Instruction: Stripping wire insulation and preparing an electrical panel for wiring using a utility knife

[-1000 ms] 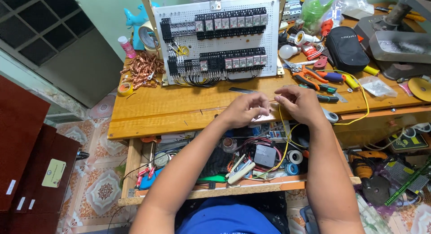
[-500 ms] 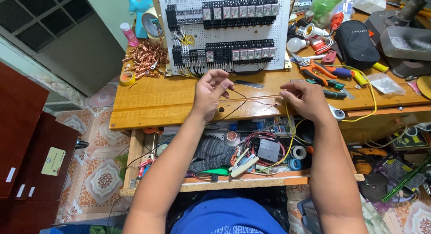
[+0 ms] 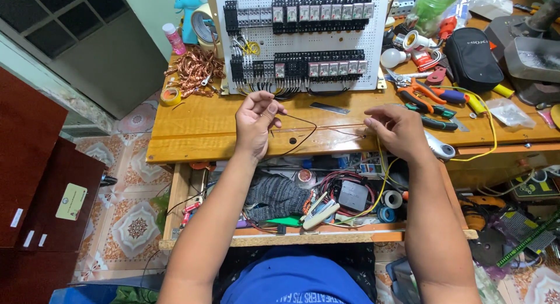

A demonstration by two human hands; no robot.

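Head view, looking down over a wooden work surface [image 3: 198, 129]. Left hand [image 3: 256, 120] is raised above the surface with fingers curled and thumb and forefinger pinched together on one end of a thin dark wire [image 3: 306, 129]. Right hand [image 3: 396, 129] rests low, near the front edge of the surface, knuckles up, fingertips closed on the other end of the same wire. The two hands are well apart. The wire runs between them, sagging in a loop that drops toward the surface near the left hand; whether it touches the wood cannot be told.

Behind the hands stands a white perforated panel [image 3: 303, 38] carrying rows of black relay blocks. A heap of bare copper wire offcuts [image 3: 195, 73] lies to the panel's left, with a yellow tape roll [image 3: 170, 96] just beside it. Orange-handled pliers [image 3: 417, 91] and a black zip pouch [image 3: 472, 59] lie to the right. A yellow cable [image 3: 487, 126] trails past the right hand. Below the surface an open shelf holds a grey knitted glove [image 3: 274, 196].
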